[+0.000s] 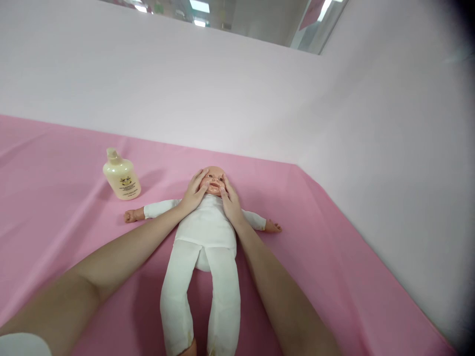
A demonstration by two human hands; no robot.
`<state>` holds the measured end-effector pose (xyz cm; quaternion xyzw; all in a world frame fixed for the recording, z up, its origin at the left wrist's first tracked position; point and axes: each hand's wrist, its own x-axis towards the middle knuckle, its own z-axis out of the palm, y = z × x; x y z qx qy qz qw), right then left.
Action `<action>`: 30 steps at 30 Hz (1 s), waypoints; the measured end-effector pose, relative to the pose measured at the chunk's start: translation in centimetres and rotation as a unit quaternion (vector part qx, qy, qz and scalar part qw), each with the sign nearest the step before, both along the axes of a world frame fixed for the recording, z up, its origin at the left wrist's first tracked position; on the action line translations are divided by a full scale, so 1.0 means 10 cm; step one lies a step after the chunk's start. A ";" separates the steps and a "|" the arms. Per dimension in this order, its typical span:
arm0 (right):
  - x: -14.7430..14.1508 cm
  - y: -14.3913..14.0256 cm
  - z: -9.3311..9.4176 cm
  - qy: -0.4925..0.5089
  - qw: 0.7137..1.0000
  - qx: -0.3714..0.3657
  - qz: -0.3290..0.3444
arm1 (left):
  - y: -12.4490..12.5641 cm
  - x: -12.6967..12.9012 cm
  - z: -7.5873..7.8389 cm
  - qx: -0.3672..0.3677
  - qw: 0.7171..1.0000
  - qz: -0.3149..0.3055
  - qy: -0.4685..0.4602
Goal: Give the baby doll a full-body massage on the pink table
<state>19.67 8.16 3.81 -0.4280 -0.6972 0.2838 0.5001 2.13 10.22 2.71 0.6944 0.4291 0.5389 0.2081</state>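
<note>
Head view | left hand (193, 193), right hand (230, 200) | open, flat on doll (208, 225) cheeks

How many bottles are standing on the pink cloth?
1. The bottle stands upright on the pink cloth, beyond the left hand, apart from the doll. No others show.

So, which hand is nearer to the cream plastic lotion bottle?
Left. The left hand rests on the doll's face, on the side toward the cream plastic lotion bottle; the right hand is on the far side.
</note>
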 end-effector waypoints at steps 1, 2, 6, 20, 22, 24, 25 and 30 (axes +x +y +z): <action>0.00 0.00 0.01 0.000 1.000 -0.003 -0.002 | 0.00 0.00 0.00 0.000 1.000 0.000 0.000; -0.01 -0.01 0.01 0.001 1.000 -0.008 -0.006 | -0.01 0.00 0.01 -0.001 1.000 -0.002 0.000; -0.03 -0.04 0.03 0.007 0.998 -0.046 -0.036 | -0.02 0.00 0.01 -0.012 1.000 -0.006 -0.006; -0.04 -0.02 0.02 0.006 0.996 -0.063 -0.055 | 0.00 0.01 -0.01 -0.015 1.000 0.002 -0.019; -0.04 -0.02 0.02 0.008 0.996 -0.063 -0.056 | 0.00 0.01 -0.01 -0.017 1.000 0.001 -0.018; -0.04 -0.03 0.02 0.009 0.996 -0.062 -0.057 | 0.00 0.02 -0.01 -0.019 1.000 0.000 -0.019; -0.04 -0.03 0.03 0.009 0.996 -0.062 -0.059 | 0.00 0.02 -0.01 -0.020 1.000 0.000 -0.020; -0.04 -0.04 0.03 0.009 0.996 -0.062 -0.057 | -0.01 0.01 0.00 -0.022 1.000 -0.001 -0.020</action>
